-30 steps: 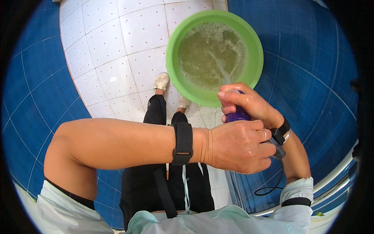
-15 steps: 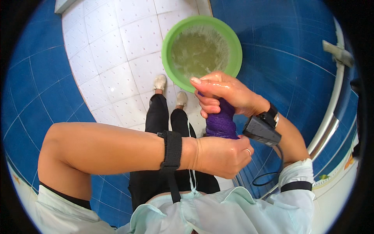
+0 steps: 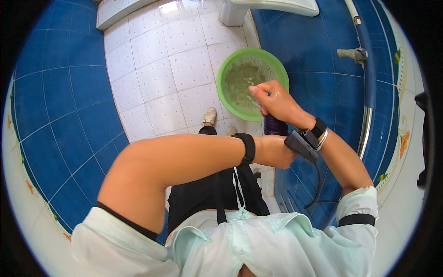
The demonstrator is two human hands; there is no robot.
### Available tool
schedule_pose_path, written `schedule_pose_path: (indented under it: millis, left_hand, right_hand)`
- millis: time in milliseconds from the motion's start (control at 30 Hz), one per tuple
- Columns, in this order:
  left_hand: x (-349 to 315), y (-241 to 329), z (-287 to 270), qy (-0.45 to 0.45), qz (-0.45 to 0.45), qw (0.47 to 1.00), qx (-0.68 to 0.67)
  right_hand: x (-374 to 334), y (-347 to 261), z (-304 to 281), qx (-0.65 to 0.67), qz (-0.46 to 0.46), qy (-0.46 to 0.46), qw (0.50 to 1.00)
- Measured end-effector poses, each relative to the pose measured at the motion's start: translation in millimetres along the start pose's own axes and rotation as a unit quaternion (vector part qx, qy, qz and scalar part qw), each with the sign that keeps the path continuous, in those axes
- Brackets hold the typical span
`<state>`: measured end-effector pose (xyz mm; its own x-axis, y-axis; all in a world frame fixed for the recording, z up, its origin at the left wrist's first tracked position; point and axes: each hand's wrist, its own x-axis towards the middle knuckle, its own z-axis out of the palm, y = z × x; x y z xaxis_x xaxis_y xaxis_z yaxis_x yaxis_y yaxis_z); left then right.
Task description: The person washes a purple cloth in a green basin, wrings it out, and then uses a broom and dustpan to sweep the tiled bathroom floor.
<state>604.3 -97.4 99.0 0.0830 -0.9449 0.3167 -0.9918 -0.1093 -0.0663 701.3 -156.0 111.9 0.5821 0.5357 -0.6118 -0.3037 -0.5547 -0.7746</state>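
Note:
A twisted length of wet purple cloth (image 3: 274,126) stretches between my two closed hands. My right hand (image 3: 280,105) grips its far end, thumb pointing left, over the near right edge of a green basin (image 3: 222,93). Closer to my body, my left hand (image 3: 276,151) is wrapped round the near end, its fingers partly hidden behind a small dark box strapped at my right wrist. Cloudy, foamy water (image 3: 244,81) stands in the basin, with bubbles on its surface.
The basin rests on white floor tiles (image 3: 152,83) beside a blue tiled wall (image 3: 309,51). A metal pipe with a tap (image 3: 354,54) runs up the right. At the top is a white pedestal fixture (image 3: 234,14). My shoes (image 3: 210,115) are just left of the basin.
My view has shifted, so the basin appears lower and further right. Both hands still hold the purple cloth, and less of it shows between them.

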Motion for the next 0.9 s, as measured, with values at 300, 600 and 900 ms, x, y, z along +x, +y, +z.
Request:
schedule_pose_path:
  millis: [300,600,900]
  left_hand:
    - [22,9,-32,0.030,0.001,0.999,0.038]
    - [-53,23,-104,0.307,-0.391,0.801,-0.335]
    - [-311,185,-155,0.056,-0.799,0.470,-0.372]
  right_hand:
    - [-50,-23,-2,-0.190,0.008,0.091,0.978]
    - [-184,-1,23,0.371,0.080,0.097,0.920]
    - [-291,91,102,0.621,0.037,0.277,0.732]
